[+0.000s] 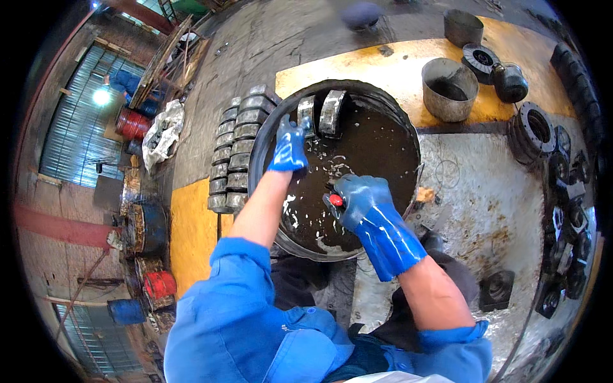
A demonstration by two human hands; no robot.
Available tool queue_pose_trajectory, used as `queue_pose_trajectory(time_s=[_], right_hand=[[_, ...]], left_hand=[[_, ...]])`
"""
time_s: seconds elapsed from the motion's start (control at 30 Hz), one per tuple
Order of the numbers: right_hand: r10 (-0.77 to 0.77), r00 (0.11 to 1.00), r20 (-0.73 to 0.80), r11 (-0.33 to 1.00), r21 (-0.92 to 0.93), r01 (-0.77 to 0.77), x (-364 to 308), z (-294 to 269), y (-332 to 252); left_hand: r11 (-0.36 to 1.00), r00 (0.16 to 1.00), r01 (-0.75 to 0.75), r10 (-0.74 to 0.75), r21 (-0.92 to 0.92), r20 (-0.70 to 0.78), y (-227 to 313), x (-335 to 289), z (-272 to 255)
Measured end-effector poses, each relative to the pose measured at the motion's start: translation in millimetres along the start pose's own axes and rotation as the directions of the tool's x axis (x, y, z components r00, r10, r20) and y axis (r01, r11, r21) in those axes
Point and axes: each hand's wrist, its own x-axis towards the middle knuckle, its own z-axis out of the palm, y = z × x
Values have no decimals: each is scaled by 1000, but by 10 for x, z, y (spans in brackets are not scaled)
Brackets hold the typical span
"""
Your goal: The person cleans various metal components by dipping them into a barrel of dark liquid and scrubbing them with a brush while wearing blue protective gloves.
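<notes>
A wide round metal tub (250, 150) stands in front of me, with dark, murky liquid and pale flecks inside. Two curved metal pieces, like thick ring segments, rest against its far inner wall. My left hand (290, 145), in a wet blue rubber glove, is at the near end of the left curved metal piece (307, 110), fingers around its edge. The second curved piece (331, 113) stands just to the right, untouched. Over the tub's near right part, my right hand (364, 199), also gloved, is closed around a red-ended handle (336, 200). The tool's working end is hidden.
Left of the tub, similar curved metal pieces (242, 147) are stacked in rows. An open metal bucket (449, 96) stands at the far right, near flanged rings (535, 127). Dark machine parts (565, 236) line the right side. Drums (133, 122) stand far left.
</notes>
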Motion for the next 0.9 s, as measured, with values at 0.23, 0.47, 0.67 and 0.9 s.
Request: queue_pose_trajectory(time_s=[0.23,0.47,0.67,0.9], right_hand=[[5,996,-92,1000,-29,-7,-54,62,131],[130,991,27,990,45,-131,5,119,28],[243,957,158,969,15,-249,123,104,18],[311,947,81,947,54,-316,140,80,-15]], left_hand=[[923,910,362,-321,-127,264,543,285,249],[904,931,320,-245,-285,269,276,154,192],[807,875,477,-401,-347,272,533,-105,197],[826,828,497,-360,-265,430,100,-512,-20]])
